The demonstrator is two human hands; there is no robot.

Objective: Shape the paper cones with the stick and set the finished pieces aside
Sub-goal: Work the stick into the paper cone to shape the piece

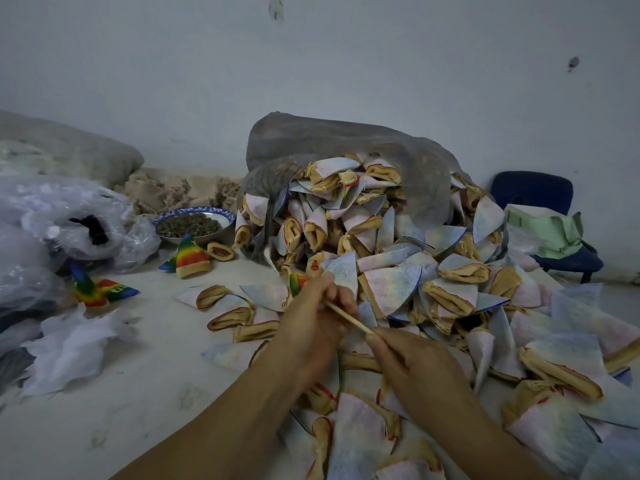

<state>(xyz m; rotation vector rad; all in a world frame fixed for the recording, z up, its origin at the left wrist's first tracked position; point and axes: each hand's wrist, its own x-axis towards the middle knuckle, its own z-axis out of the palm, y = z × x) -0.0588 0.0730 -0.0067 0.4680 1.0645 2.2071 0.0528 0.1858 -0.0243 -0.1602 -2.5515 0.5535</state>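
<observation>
A big heap of pale cones with tan rims [398, 251] spills from a grey mesh sack [329, 147] over the right half of the surface. My left hand [317, 315] is curled around one cone at the heap's front edge; most of that piece is hidden in the fist. My right hand [412, 367] pinches the near end of a thin wooden stick [349, 318], whose far end goes into the left fist. Rainbow-coloured cones lie to the left: one [190, 256] near a bowl, another [100, 289] further left.
A blue-rimmed bowl [195, 225] of dark bits stands at the back left. Clear plastic bags [59, 223] and white scraps [72, 344] crowd the left side. A blue chair [550, 230] with green cloth stands at the far right. A few loose cones [228, 315] lie left of my hands.
</observation>
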